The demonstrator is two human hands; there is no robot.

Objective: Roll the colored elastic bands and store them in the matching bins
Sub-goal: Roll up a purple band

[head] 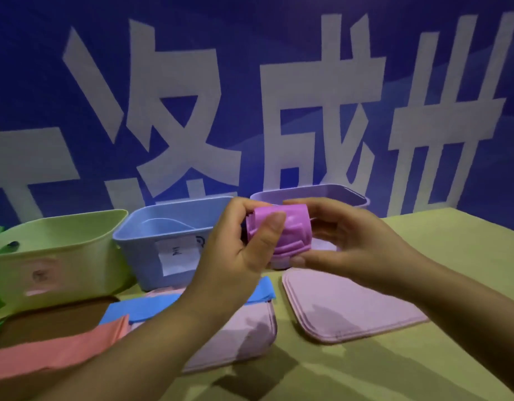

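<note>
Left grip (244,241) and right grip (345,244) raised, fingers curled, facing

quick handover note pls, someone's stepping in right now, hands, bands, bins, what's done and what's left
Left hand and right hand both grip the rolled purple band, held above the table.
Purple bin is right behind it; blue bin and green bin sit to its left.
Done: purple band is rolled.
Left: drop it in the purple bin, then roll the blue band and pink band, both lying flat.
</note>
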